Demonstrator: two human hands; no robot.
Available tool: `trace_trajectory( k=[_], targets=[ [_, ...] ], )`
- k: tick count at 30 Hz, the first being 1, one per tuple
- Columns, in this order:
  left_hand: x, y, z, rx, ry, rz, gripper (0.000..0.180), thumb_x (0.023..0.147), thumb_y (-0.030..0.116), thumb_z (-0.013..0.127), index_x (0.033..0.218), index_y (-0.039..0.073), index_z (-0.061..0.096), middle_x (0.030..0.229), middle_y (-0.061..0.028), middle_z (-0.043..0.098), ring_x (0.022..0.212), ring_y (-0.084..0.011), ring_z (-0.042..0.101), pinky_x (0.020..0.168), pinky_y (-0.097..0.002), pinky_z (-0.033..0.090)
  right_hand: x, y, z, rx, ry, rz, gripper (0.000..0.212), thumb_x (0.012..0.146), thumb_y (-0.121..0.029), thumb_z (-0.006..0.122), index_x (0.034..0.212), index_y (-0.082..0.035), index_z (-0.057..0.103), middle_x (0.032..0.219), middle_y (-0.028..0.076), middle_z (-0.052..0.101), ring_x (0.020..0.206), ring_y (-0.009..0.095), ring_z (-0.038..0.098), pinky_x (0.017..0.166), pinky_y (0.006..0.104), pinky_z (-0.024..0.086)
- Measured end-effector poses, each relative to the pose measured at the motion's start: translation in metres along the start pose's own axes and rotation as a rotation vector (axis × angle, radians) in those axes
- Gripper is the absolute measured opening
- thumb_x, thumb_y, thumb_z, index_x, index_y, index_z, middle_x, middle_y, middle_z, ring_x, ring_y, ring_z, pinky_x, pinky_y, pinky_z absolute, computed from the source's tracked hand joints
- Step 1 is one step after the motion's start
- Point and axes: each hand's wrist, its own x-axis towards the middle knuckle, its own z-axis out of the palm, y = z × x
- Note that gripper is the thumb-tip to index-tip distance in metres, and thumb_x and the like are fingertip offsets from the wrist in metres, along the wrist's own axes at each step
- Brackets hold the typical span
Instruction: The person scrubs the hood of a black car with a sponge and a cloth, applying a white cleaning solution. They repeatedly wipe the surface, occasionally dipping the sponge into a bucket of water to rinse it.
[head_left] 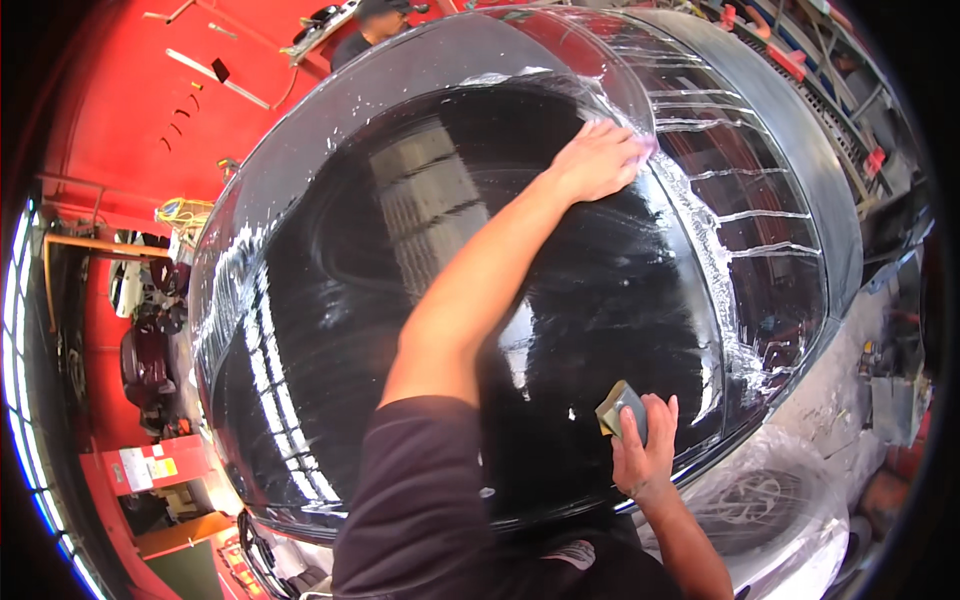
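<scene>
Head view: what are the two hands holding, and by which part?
The right hand grips a sanding block by its near end; whether the left hand holds anything is unclear.

left hand [600, 162] is touching glossy black car panel [605, 285] near its right edge, fingers blurring; right hand [650, 445] is gripping grey block [631, 402] with yellowish sheet [607, 412] folding around it; whitish streaks [692, 212] are running along panel's edges; capped person [372, 24] is showing beyond; red wall [120, 100] is filling upper left
</scene>
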Motion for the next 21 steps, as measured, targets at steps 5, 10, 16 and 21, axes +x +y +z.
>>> trace_trajectory(
  k=[5, 10, 16, 21],
  targets=[
    [-0.061, -0.139, -0.106, 0.257, -0.268, -0.822, 0.049, 0.100, 0.045, 0.054, 0.130, 0.010, 0.070, 0.126, -0.0209, 0.073, 0.120, -0.0398, 0.069, 0.097, -0.0642, 0.053, -0.001, -0.001, -0.003, 0.000, 0.025, 0.027, 0.074, 0.082, -0.010, 0.080, 0.151, -0.012, 0.054, 0.144, 0.031, 0.052, 0.129, 0.049, 0.057, 0.116, 0.0751, 0.034],
    [-0.106, -0.242, -0.092, 0.518, -0.185, -0.891, 0.054, 0.102, 0.053, 0.051, 0.148, 0.027, 0.063, 0.150, -0.0168, 0.062, 0.137, -0.0407, 0.060, 0.114, -0.0605, 0.046, -0.001, -0.004, -0.005, 0.014, 0.017, -0.004, 0.062, 0.086, -0.013, 0.078, 0.146, -0.013, 0.060, 0.139, 0.029, 0.057, 0.127, 0.046, 0.059, 0.115, 0.0743, 0.038],
    [0.033, -0.072, 0.020, 0.180, -0.244, -0.244, 0.036, 0.103, 0.033, 0.049, 0.119, 0.008, 0.070, 0.116, -0.0175, 0.077, 0.109, -0.0386, 0.073, 0.095, -0.0534, 0.057, 0.003, 0.000, -0.011, 0.031, 0.049, 0.003, 0.063, 0.084, -0.012, 0.079, 0.144, -0.010, 0.062, 0.138, 0.030, 0.058, 0.127, 0.047, 0.059, 0.115, 0.0734, 0.039],
    [0.040, 0.148, 0.008, -0.222, -0.524, -0.084, 0.050, 0.099, 0.024, 0.060, 0.144, 0.003, 0.064, 0.134, -0.0166, 0.071, 0.129, -0.0340, 0.063, 0.116, -0.0494, 0.044, 0.004, 0.002, -0.009, 0.014, 0.065, 0.014, 0.065, 0.085, -0.011, 0.079, 0.147, -0.007, 0.060, 0.138, 0.030, 0.056, 0.128, 0.048, 0.057, 0.115, 0.0733, 0.039]
  ],
)
